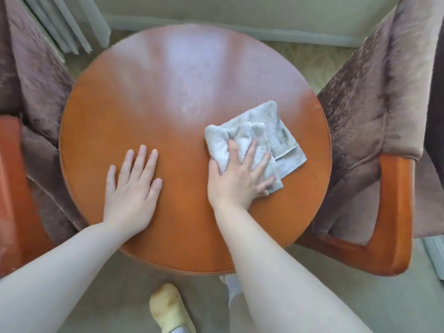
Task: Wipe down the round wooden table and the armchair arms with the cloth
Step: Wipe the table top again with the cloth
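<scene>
A: Left edge first?
B: Wooden arm of the left armchair, orange-brown, partly cut off by the frame. Brown plush cushion behind it. Nothing touching it.

A: Left hand?
B: Left hand flat on the round wooden table, palm down, fingers straight and slightly spread, pointing away from the person. Holding nothing. Forearm comes in from the lower left, wrist over the near rim.

A: Right hand?
B: Right hand pressing on the grey cloth, right half of the tabletop. Thumb hooked over the cloth's left edge, bunching it there; other fingers spread across the top, loosely bent. Forearm rises steeply from the bottom edge.

A: Cloth state?
B: Folded, roughly square, far-right corner sticking out past the fingertips toward the table's right rim. Lies fully on the table.

A: Right side?
B: Wooden arm of the right armchair, just beside the table rim, untouched. A yellow slipper on the carpet below the table.
</scene>
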